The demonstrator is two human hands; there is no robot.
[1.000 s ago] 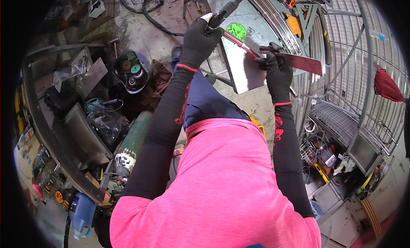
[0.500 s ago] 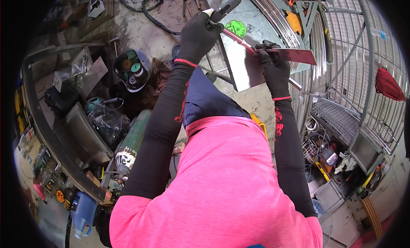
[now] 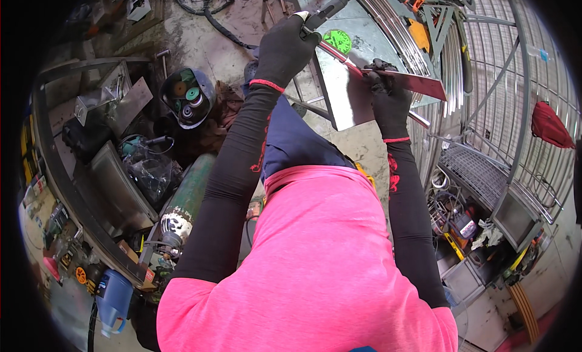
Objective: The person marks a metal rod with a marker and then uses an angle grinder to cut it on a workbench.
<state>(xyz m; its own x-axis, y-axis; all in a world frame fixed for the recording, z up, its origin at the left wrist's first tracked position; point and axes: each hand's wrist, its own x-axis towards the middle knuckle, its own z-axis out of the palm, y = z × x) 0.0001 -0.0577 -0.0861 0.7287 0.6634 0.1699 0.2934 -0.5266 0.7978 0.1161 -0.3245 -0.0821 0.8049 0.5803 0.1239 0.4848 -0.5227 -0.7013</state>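
My left hand [image 3: 286,53], in a black glove, is closed around a long dark grey tool [image 3: 333,11] that points away to the upper right; its exact kind is unclear. Below it runs the narrow shiny edge of a mirror-like metal sheet [image 3: 341,88], which reflects pink and dark red. My right hand [image 3: 389,100], also gloved in black, has its fingers wrapped over a dark red-looking metal strip [image 3: 418,84]. Whether strip and sheet are one piece, I cannot tell. Just beyond the sheet lies a bright green disc [image 3: 337,41] on a grey work surface.
Shiny metal tubes [image 3: 394,30] lie beyond my right hand. At left stand a tub of grinding discs [image 3: 188,100], a green gas cylinder [image 3: 189,194] and a metal-framed bench [image 3: 73,224]. A blue jug [image 3: 113,300] is at lower left, a wire rack [image 3: 476,167] at right.
The right end of the red-looking strip has tipped slightly downward. My left hand and the grey tool have shifted a little to the right; both hands keep their hold.
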